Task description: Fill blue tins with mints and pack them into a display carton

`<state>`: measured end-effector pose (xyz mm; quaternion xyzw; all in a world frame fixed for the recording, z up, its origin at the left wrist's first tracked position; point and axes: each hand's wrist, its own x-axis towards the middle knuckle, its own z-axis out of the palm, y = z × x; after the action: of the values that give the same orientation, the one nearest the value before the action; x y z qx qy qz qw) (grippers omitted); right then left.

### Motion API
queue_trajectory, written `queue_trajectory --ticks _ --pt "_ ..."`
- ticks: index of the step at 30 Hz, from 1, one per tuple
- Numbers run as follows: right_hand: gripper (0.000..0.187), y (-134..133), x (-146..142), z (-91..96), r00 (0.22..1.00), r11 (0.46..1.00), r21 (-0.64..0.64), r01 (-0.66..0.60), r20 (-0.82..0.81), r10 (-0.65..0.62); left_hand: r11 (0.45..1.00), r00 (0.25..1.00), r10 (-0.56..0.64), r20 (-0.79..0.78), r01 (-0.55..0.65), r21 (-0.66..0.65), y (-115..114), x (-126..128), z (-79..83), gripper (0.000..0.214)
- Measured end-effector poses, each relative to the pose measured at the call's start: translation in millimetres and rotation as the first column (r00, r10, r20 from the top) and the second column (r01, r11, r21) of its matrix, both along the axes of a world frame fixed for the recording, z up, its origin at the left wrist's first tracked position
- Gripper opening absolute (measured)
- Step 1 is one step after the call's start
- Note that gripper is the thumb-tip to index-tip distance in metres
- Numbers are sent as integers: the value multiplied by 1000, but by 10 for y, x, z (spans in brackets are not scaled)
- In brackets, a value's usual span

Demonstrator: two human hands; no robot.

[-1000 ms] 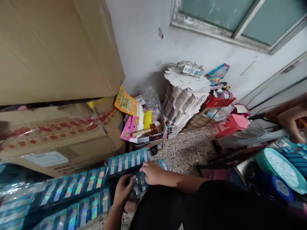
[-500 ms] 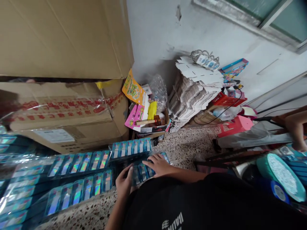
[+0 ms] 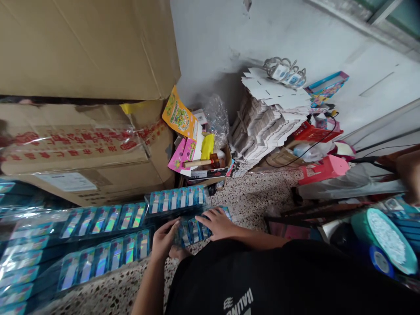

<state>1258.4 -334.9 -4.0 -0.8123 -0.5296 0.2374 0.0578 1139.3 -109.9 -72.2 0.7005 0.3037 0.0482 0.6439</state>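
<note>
Below me a short row of blue clear-fronted packs stands on the floor between my hands. My right hand lies over its right end, palm down, fingers spread on the packs. At its left end is my left hand, thumb and forefinger apart, fingertips by the end pack; its other fingers are partly hidden. Just beyond is a similar row of blue packs in clear plastic. Longer rows of packs with shiny rainbow labels stretch away to the left of my left hand.
Large cardboard cartons stand on the left. Ahead is an open box with a wooden-handled tool, beside stacked white card sheets. On the right are a teal basin of white pieces and a blurred arm of another person.
My left hand has shifted slightly left, its thumb and forefinger closer together. My right hand stays over the packs. The view has moved a little; the other person's arm at right has blurred.
</note>
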Motion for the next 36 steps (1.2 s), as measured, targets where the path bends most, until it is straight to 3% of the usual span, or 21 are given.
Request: queue_trajectory --ticks 5,9,17,22,29,36 --pt "95 -50 -17 61 999 999 -28 -34 -5 34 990 1000 -23 3 22 140 -37 -106 -53 43" --pt "96 -111 -32 45 997 995 -58 -78 12 79 973 989 -143 50 131 188 -55 -167 -84 28" --pt "92 -118 -22 6 997 996 -34 -77 24 78 941 943 -315 111 295 167 -11 -250 -47 42" --pt "98 -108 11 -26 998 998 -33 -54 21 55 952 952 -285 113 267 151 -88 -305 -74 43" --pt "87 -147 11 -52 997 996 -39 -82 -5 82 966 971 -218 95 201 164 -168 -349 -219 33" --pt "76 -189 48 -15 996 994 -53 -92 4 93 948 952 -287 103 267 173 -145 -330 -227 21"
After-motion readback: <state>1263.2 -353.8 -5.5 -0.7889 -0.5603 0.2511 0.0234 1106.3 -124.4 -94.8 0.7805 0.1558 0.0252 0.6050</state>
